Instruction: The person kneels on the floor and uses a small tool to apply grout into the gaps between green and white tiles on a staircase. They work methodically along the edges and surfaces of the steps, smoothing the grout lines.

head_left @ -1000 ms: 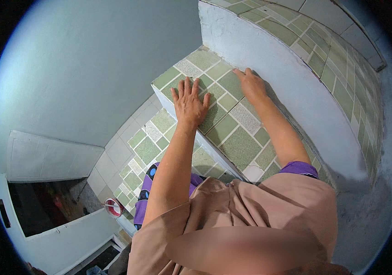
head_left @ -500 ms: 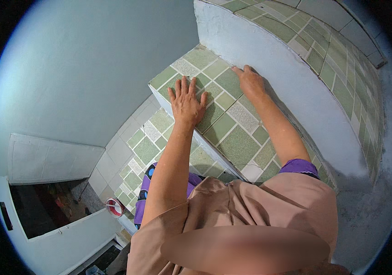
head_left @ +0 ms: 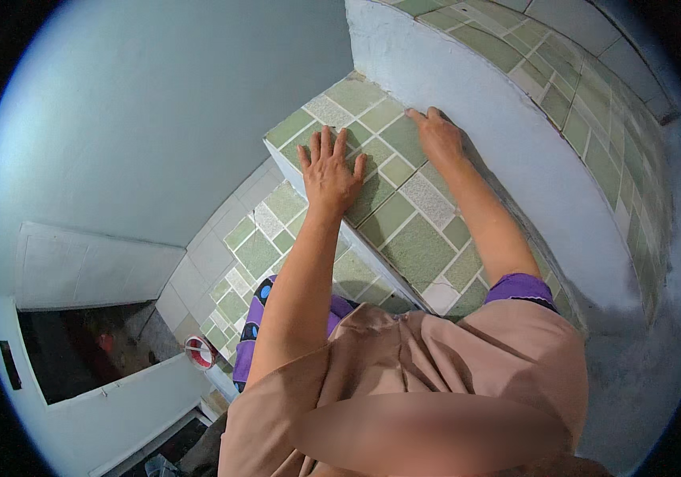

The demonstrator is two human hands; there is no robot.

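A tiled step (head_left: 398, 249), patterned in green and speckled pale rectangles, rises beside a painted white riser (head_left: 507, 131). My left hand (head_left: 331, 175) lies palm down on the step near its left edge, fingers spread, holding nothing. My right hand (head_left: 438, 137) is near the foot of the riser, index finger stretched out onto the tiles and the other fingers bent; I see nothing held in it. Both forearms reach up from my body in a brown top with purple patterned fabric below.
A lower tiled step (head_left: 257, 254) is at left, beside pale tiles under a plain wall (head_left: 157, 119). A red-rimmed round container (head_left: 200, 351) sits near a dark opening (head_left: 94, 354) with a white panel (head_left: 98, 262) above it. A higher tiled surface (head_left: 563, 87) curves along the right.
The view has shifted slightly, so the steps sit a little higher in the picture. Both hands stay in nearly the same places on the tiles.
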